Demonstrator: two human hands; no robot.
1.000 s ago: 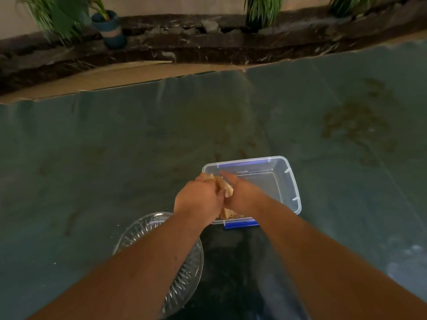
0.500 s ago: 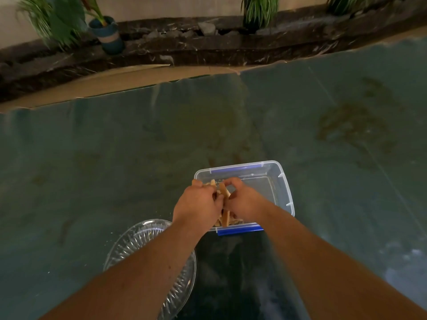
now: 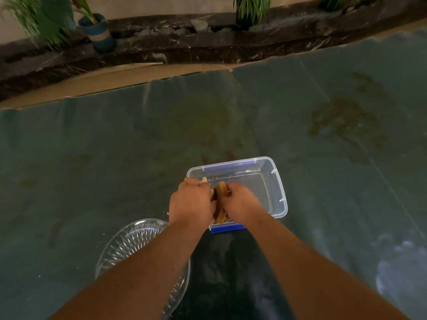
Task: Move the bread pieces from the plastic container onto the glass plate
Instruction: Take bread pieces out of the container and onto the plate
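A teal sheet covers the floor. On it sits the glass plate, beside the plastic container. Over the container's near-left corner, left hand and right hand clamp together around upright bread pieces.

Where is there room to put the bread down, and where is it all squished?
The glass plate has bare room on its far-left part, beyond the left forearm crossing it. The green table cover lies open left of the plastic container. The container's right half is bare too. It is crowded at its near-left corner, where the left hand, right hand and bread pieces bunch.
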